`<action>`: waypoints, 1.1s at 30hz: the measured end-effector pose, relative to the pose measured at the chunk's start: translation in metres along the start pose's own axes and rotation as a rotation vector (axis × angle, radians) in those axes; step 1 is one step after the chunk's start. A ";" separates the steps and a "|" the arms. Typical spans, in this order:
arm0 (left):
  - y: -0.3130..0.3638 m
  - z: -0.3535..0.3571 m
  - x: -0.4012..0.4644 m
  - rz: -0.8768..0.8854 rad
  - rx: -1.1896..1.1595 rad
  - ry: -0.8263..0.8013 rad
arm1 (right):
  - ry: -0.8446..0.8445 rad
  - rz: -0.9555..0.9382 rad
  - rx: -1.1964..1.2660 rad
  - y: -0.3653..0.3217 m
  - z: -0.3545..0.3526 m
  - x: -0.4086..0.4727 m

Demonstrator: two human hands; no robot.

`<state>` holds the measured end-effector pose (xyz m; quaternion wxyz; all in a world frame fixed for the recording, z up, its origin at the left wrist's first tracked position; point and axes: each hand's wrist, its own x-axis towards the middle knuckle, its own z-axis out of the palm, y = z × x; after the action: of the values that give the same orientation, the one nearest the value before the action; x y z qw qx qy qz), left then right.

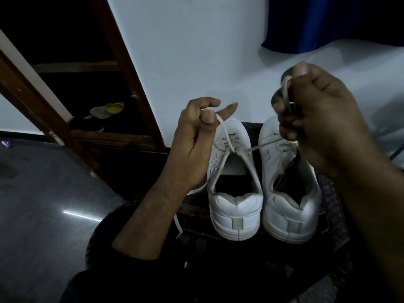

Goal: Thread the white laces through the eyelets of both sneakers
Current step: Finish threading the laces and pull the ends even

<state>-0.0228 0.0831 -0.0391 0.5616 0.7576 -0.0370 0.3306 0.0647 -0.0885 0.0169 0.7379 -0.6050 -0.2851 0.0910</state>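
dim room, pale wall [196, 51] behind; two white sneakers [235, 193] sit heels toward us on a dark stand [334, 215]. left hand [192, 136] and right hand [317, 119] each pinch an end of the lace [227, 136], pulling it taut from the left shoe. soft, limp stuff, best gripped near its tips.

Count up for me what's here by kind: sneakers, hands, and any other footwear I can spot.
White sneakers: 2, left sneaker and right sneaker
Hands holding lace: 2, left hand and right hand
Other footwear on the shelf: 1, yellow-and-grey shoe
Total: 5
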 end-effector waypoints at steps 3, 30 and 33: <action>0.001 -0.001 -0.001 0.004 0.036 -0.031 | -0.155 -0.205 -0.918 0.016 -0.005 0.004; -0.010 -0.027 -0.003 -0.341 0.384 -0.402 | -0.496 -0.151 -1.297 0.029 0.006 0.001; -0.007 -0.031 -0.001 -0.391 0.244 -0.466 | -0.490 -0.151 -1.245 0.029 -0.002 0.004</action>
<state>-0.0345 0.1130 -0.0406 0.4960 0.8673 0.0216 0.0362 0.0749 -0.0807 -0.0094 0.1699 -0.8578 -0.4851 -0.0075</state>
